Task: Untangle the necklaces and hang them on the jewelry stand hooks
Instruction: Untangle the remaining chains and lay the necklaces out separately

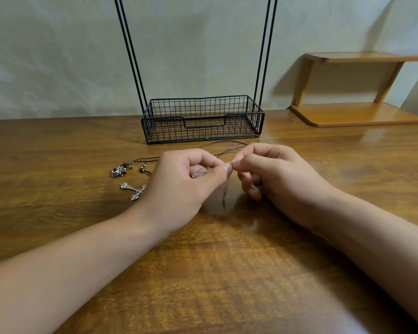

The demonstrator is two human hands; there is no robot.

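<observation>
Wooden worktop point(227, 273), wire jewelry stand point(202, 119) at back. Just before the stand, left hand point(179, 186) and right hand point(273, 174) each pinch the silver chain point(226, 189), grips closed, likely to tease the tangle apart. Cross pendant point(134, 190) lies left of stand.

We note black wire stand point(200, 121); brown wood-grain table point(203, 273); silver cross pendant point(134, 189); dark cord point(223, 142); orange-brown shelf point(355, 114).

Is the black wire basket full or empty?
Empty. Through the wire basket only its bare mesh floor shows; the pendants lie outside, on the table.
</observation>
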